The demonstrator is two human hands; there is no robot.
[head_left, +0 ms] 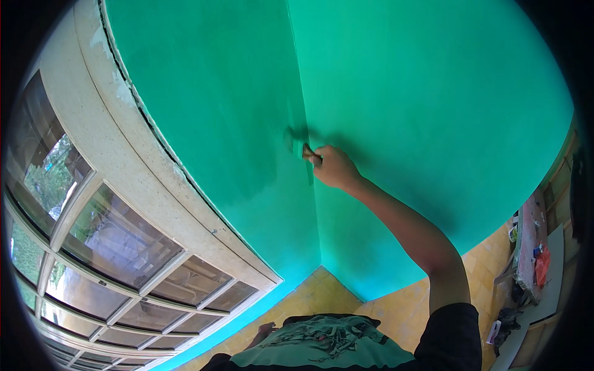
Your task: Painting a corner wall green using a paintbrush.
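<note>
My right hand (336, 167) is closed around the short handle of a paintbrush (298, 149). Its green-covered bristles press against the left green wall (204, 93), just beside the inside corner. A darker, wet-looking patch of paint spreads over that wall left of the brush. The right green wall (433, 99) lies behind my raised forearm, which casts a soft shadow on it. Low beside my shirt, my left hand (265, 331) shows only in part. It is small in view, and its grip cannot be made out.
At left, a white-framed glass window (124, 241) sits beside a pale frame (142, 154) with a cracked edge along the wall. Yellow tiles (315, 295) cover the floor. A cluttered wooden bench (527, 247) holding a red plastic bag (542, 263) stands at far right.
</note>
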